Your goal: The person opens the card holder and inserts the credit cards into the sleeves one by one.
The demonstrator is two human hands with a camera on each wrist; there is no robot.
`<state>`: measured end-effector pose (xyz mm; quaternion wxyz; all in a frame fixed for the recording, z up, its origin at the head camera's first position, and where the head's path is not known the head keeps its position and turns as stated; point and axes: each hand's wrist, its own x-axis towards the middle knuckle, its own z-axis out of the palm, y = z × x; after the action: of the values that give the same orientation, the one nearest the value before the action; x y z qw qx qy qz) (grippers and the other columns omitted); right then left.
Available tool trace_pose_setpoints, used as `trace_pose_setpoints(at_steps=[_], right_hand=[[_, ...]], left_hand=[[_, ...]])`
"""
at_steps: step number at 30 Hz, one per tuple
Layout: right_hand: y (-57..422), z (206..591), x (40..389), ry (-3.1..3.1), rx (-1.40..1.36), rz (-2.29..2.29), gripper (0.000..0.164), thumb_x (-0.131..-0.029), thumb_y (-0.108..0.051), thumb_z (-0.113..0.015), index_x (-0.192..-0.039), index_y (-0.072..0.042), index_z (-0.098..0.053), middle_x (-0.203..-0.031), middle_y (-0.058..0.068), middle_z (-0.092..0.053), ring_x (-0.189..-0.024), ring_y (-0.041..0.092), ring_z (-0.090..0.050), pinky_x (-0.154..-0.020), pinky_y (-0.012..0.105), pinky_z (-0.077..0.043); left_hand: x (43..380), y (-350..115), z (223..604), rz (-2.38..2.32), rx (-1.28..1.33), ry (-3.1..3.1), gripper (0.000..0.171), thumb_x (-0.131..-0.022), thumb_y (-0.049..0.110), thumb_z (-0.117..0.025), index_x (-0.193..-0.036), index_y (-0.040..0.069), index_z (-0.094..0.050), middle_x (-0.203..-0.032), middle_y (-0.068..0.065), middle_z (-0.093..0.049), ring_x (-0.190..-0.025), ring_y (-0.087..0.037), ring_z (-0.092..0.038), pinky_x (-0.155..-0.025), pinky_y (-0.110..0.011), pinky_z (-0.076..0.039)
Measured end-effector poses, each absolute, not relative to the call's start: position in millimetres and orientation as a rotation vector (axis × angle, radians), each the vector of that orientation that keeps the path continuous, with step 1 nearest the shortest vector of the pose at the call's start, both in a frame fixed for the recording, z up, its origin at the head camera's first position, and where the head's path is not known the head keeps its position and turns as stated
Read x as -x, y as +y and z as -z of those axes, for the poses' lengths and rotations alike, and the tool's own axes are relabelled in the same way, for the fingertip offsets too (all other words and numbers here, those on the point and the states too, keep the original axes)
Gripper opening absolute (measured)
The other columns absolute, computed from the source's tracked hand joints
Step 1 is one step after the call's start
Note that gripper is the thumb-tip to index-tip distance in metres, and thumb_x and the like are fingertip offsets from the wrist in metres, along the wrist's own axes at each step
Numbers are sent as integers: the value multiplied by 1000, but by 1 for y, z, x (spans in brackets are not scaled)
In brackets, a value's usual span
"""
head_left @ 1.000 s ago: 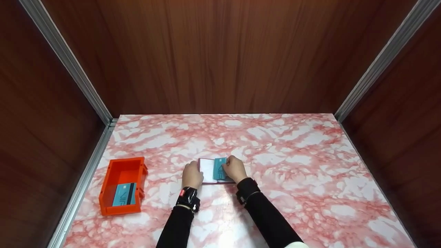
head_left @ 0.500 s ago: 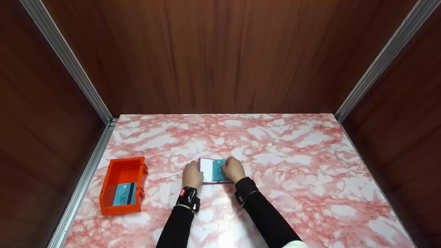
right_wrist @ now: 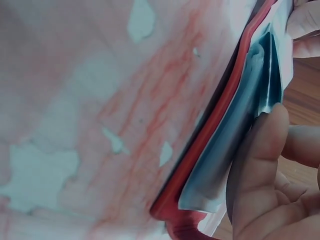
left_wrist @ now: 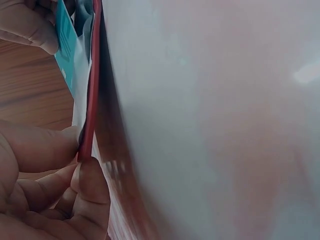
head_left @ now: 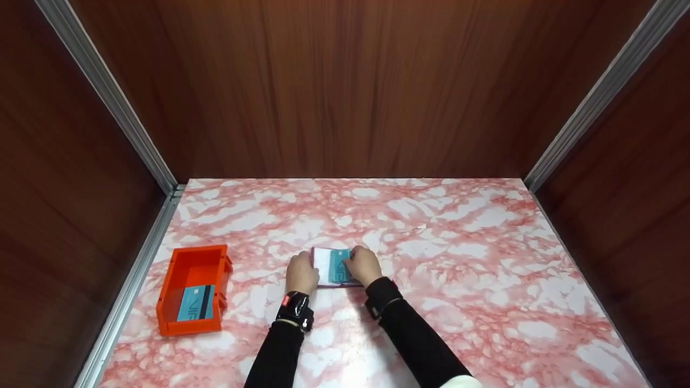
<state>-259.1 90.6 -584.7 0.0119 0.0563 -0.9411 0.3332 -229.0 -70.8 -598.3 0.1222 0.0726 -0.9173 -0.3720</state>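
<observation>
While the left hand (head_left: 302,274) pinches the left edge of an open, red-edged booklet (head_left: 322,265) between thumb and finger, the right hand (head_left: 364,265) grips a blue card (head_left: 338,266) at its right edge, thumb on the upper face. Card located over the middle of the booklet, partly covering the white page at left; its lettering is partly hidden by the right thumb. Left-wrist view: booklet seen edge-on, card tilted beside the white leaf. Right-wrist view: bluish clear sleeves (right_wrist: 225,135) lie inside the red cover; the angle is poor, and it appears, though not certain, that the card sits against these. Cannot tell whether it is within a sleeve.

Booklet lies on a red-and-white marbled table (head_left: 458,323), around mid-width. Well apart to the left: orange bin (head_left: 191,327), holding a second card (head_left: 195,303), blue with a dark stripe, toward the bin's near end. Black wristband (head_left: 294,308) on the left wrist. Brown wood-grain panel (head_left: 350,91) at the far side.
</observation>
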Motion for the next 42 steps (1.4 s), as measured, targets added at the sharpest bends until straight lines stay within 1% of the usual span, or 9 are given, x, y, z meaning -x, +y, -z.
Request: trace_pose_setpoints(at_steps=[5, 10, 13, 16, 20, 23, 27, 32, 42], right_hand=[[91, 594, 264, -2902, -236, -1056, 10, -81, -6, -70, -83, 2, -64, -77, 15, -66, -74, 32, -64, -73, 42, -52], [88, 595, 263, -2915, -290, -941, 9, -79, -3, -67, -76, 0, -60, -76, 18, -66, -77, 38, -66, -72, 47, -52], [85, 585, 258, -2958, -289, -899, 11, -80, -1, -66, -74, -1, -58, -79, 20, -67, -83, 41, -66, -76, 51, -52], [83, 582, 257, -2970, -300, -859, 15, -81, -3, -66, -72, -5, -55, -78, 18, -67, -83, 37, -67, -75, 48, -52], [82, 579, 255, -2960, -323, -841, 23, -82, -4, -67, -68, -8, -49, -69, 11, -63, -73, 29, -64, -68, 44, -51], [81, 579, 255, -2941, -348, -865, 22, -82, -4, -67, -68, -7, -51, -66, 10, -60, -70, 27, -61, -66, 43, -50], [80, 579, 255, -2934, -369, -914, 7, -84, -4, -67, -84, 2, -64, -79, 16, -67, -81, 33, -66, -76, 45, -52], [78, 580, 254, -2923, -411, -977, 26, -87, -3, -66, -110, 10, -65, -96, 23, -70, -95, 38, -67, -86, 46, -52], [74, 580, 250, -2916, -471, -962, 27, -88, -2, -64, -113, 10, -64, -96, 22, -70, -91, 37, -67, -82, 46, -53]], left_hand=[[230, -71, 601, 1074, -213, -2682, 18, -73, -6, -73, -88, -4, -63, -82, -19, -62, -86, -41, -63, -81, -50, -49], [230, -71, 601, 1080, -214, -2687, 17, -74, -5, -73, -86, -2, -62, -80, -17, -62, -85, -40, -62, -80, -50, -49], [229, -71, 600, 1087, -214, -2697, 15, -75, -5, -72, -84, -2, -61, -80, -17, -61, -85, -40, -62, -80, -50, -48], [229, -72, 598, 1096, -217, -2711, 14, -76, -4, -71, -86, -2, -61, -81, -17, -61, -86, -39, -61, -81, -50, -48], [229, -72, 598, 1116, -234, -2723, 18, -77, -3, -72, -93, -4, -64, -86, -18, -62, -88, -38, -62, -84, -49, -49], [229, -72, 598, 1121, -237, -2722, 20, -77, -3, -72, -96, -4, -65, -88, -18, -63, -90, -38, -62, -85, -48, -49], [229, -72, 598, 1113, -222, -2704, 20, -77, -3, -71, -96, -4, -65, -88, -18, -64, -89, -38, -62, -84, -49, -49], [228, -71, 597, 1145, -218, -2673, 24, -78, -4, -69, -101, -6, -65, -91, -20, -64, -92, -39, -62, -86, -49, -48], [228, -71, 595, 1179, -241, -2674, 31, -78, -4, -70, -109, -7, -65, -93, -19, -64, -93, -38, -62, -86, -48, -49]])
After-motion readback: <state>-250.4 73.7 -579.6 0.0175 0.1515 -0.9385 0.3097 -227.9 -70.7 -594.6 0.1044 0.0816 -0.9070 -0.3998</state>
